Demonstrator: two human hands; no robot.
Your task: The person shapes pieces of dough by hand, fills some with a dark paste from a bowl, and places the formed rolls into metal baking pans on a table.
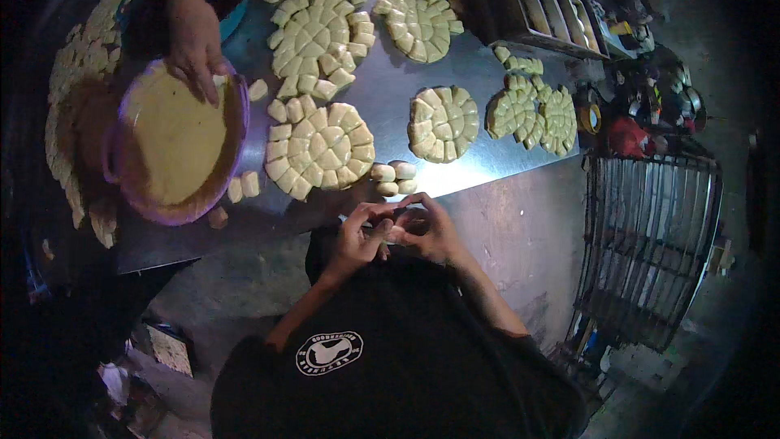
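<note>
My left hand [360,237] and my right hand [432,234] meet at the table's near edge, in front of my body. Their curled fingers pinch a small pale piece of dough [395,235], mostly hidden by the fingertips. Just beyond them on the table lies a small group of cut dough pieces [404,169]. Farther off, a round cluster of dough pieces [444,123] is pressed together like a flower. A larger cluster [321,146] lies to its left, and two joined clusters [513,110] are at the right.
Another person's hand [195,45] reaches over a purple basin [245,126] with yellowish contents at left. More dough clusters [321,32] cover the metal table's [390,85] far side. Filled trays [544,4] stand at the far right, above a metal rack [650,236]. Dough scraps [85,89] lie far left.
</note>
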